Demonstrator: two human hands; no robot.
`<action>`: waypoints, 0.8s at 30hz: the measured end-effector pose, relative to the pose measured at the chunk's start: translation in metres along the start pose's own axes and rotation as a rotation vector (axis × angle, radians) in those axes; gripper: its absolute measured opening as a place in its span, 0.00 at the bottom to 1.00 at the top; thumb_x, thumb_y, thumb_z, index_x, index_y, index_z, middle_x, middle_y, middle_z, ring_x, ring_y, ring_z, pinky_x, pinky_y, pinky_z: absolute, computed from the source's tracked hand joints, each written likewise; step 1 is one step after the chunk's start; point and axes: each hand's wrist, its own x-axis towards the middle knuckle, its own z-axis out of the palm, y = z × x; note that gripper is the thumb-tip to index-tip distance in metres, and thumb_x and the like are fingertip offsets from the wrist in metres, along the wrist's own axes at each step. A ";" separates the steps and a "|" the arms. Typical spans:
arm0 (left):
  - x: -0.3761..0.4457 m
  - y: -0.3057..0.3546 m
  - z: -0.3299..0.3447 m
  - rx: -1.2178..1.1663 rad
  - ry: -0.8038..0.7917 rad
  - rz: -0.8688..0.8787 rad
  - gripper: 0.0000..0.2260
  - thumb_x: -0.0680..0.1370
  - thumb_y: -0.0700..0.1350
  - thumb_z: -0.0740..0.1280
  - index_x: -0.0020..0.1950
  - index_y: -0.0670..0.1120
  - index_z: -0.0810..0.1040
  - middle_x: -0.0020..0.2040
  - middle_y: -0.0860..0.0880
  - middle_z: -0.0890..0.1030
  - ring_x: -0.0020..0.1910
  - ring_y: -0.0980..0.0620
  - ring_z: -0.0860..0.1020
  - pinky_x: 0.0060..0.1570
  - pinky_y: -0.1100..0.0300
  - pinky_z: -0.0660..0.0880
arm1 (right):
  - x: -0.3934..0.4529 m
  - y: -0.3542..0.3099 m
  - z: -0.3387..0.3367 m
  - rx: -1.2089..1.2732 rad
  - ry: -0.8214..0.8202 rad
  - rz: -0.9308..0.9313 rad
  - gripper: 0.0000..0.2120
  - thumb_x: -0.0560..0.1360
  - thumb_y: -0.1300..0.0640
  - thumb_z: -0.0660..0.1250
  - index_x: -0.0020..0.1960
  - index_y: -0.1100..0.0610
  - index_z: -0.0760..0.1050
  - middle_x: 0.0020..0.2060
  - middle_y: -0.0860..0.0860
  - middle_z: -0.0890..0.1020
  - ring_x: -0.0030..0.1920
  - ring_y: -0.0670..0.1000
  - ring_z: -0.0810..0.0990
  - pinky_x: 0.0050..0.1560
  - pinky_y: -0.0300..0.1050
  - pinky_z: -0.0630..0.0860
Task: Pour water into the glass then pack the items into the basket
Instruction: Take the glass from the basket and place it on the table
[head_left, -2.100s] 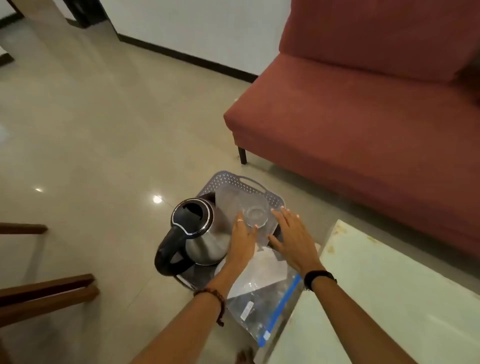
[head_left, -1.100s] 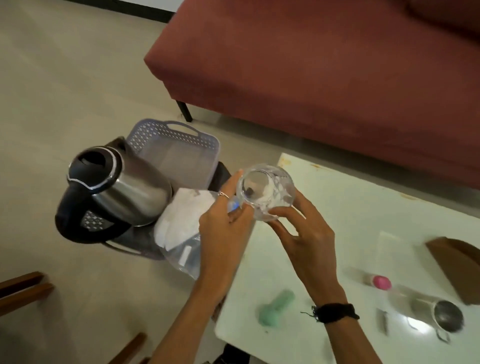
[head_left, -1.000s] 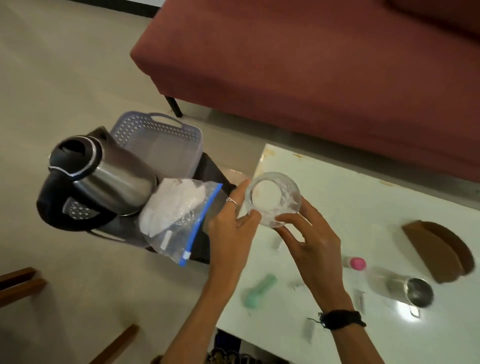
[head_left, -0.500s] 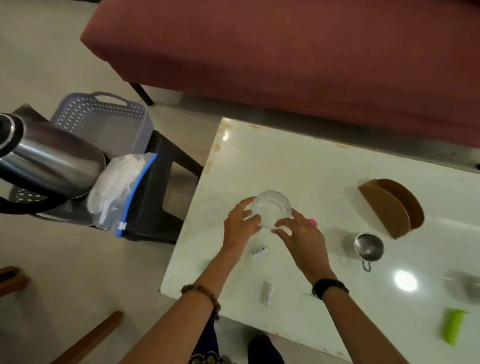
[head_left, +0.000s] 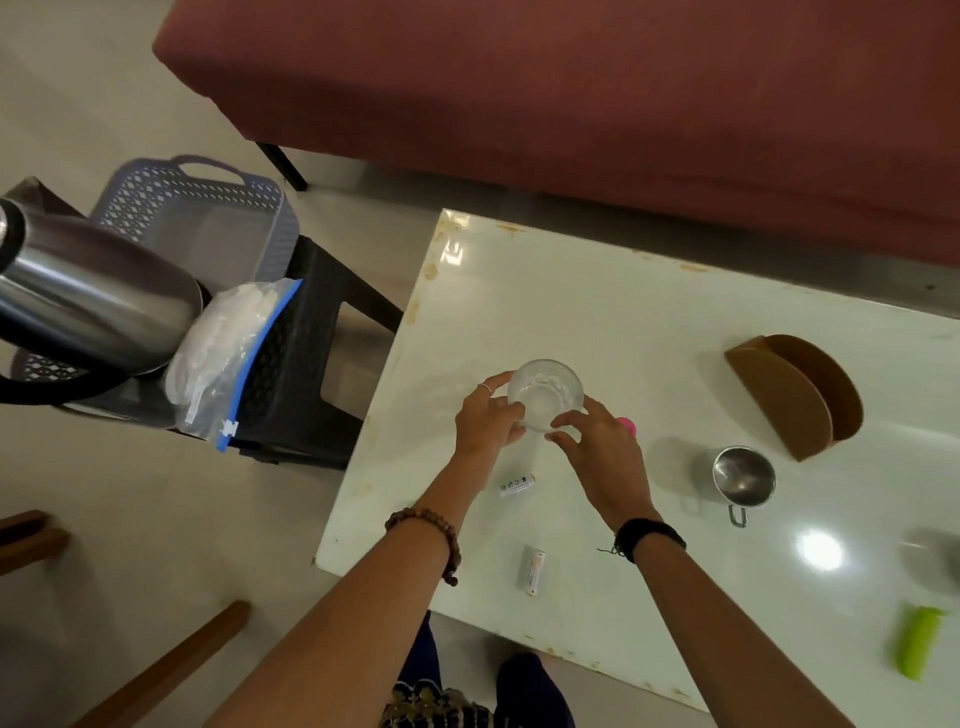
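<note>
Head view: both your left hand and right hand grip the glass; set it upright, clear of the table left edge.

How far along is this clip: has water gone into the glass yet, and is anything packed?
Early stage. Both the left hand and right hand hold the glass at the white table; whether it holds water cannot be told. The kettle stands in the grey basket beside a zip bag. Left to do: pouring, then packing the steel cup and the small tubes.
</note>
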 end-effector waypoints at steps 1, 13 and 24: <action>0.000 0.000 0.000 0.003 -0.006 0.006 0.20 0.71 0.31 0.63 0.61 0.46 0.75 0.40 0.50 0.76 0.47 0.48 0.77 0.44 0.60 0.79 | 0.000 0.000 0.001 0.005 0.005 0.001 0.08 0.74 0.53 0.67 0.51 0.55 0.80 0.61 0.51 0.77 0.48 0.54 0.78 0.44 0.39 0.62; -0.053 -0.008 -0.045 0.102 0.060 0.340 0.12 0.77 0.39 0.65 0.60 0.49 0.75 0.61 0.51 0.78 0.58 0.54 0.76 0.53 0.72 0.74 | -0.057 -0.063 0.006 0.128 0.196 0.036 0.13 0.75 0.61 0.65 0.59 0.56 0.69 0.59 0.53 0.67 0.41 0.51 0.78 0.31 0.37 0.73; -0.101 0.036 -0.257 -0.272 0.788 0.548 0.08 0.77 0.41 0.63 0.46 0.53 0.79 0.41 0.54 0.83 0.41 0.60 0.81 0.39 0.68 0.78 | -0.061 -0.300 0.045 0.551 -0.013 -0.334 0.05 0.75 0.55 0.63 0.50 0.47 0.71 0.48 0.42 0.73 0.43 0.42 0.76 0.40 0.33 0.73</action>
